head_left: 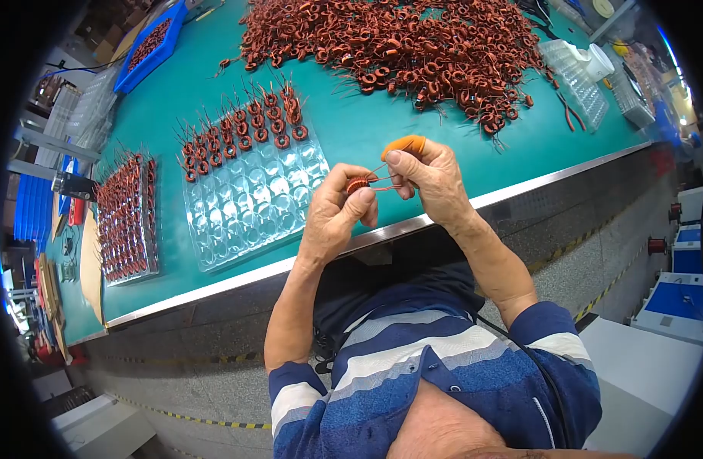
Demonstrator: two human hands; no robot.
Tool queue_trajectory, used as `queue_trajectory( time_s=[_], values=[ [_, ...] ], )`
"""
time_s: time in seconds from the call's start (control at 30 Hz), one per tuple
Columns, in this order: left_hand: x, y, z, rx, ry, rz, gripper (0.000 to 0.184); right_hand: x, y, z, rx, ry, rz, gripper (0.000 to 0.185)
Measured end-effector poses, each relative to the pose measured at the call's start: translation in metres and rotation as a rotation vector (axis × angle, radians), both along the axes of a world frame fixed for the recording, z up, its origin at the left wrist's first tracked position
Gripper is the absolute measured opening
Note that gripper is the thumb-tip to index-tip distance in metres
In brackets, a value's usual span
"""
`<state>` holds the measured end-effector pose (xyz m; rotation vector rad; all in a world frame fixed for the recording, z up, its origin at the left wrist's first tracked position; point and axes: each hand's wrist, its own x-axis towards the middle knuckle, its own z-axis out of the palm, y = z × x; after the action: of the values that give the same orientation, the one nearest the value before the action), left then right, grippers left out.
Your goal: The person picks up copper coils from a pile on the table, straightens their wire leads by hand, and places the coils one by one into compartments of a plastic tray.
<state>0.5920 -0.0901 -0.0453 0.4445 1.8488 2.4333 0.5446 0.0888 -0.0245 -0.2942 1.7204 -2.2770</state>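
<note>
My left hand (338, 213) pinches a copper-wound toroidal coil (357, 184) between thumb and fingers, just above the table's front edge. Wire leads (384, 187) stick out of the coil towards the right. My right hand (436, 180) has an orange cover (403, 144) on its index finger. Its thumb and fingers are closed at a wire lead; the exact contact point is partly hidden. Nearby on the left lies a clear blister tray (252, 197), its far rows filled with coils (245, 130), leads up, and its near pockets without coils.
A large heap of coils (413, 46) covers the back of the green table (344, 122). A full coil tray (127, 218) stands at the left, and a blue bin (151, 42) behind it. Red-handled pliers (572, 113) and stacked clear trays (577, 84) lie at the right.
</note>
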Motion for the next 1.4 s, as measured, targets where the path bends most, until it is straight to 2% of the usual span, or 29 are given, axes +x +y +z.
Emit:
queue_trajectory(
  time_s=[0.33,0.47,0.57,0.9,1.4],
  values=[
    [0.004,0.01,0.008,0.023,-0.042,0.099,0.026,0.003,0.0,0.001,-0.087,-0.016,-0.023,0.023],
    [0.006,0.016,0.009,-0.012,-0.023,0.177,0.023,0.005,0.0,0.0,0.029,0.044,-0.095,0.023],
    [0.004,0.019,0.01,-0.032,-0.038,0.177,0.027,0.006,0.0,0.002,0.043,0.053,-0.122,0.024],
    [0.001,0.018,-0.002,0.032,-0.014,0.086,0.023,0.007,0.001,0.003,0.022,0.064,-0.092,0.022],
    [0.003,0.019,-0.001,-0.01,-0.062,0.136,0.028,0.008,-0.002,0.0,0.079,0.021,-0.096,0.024]
  ],
)
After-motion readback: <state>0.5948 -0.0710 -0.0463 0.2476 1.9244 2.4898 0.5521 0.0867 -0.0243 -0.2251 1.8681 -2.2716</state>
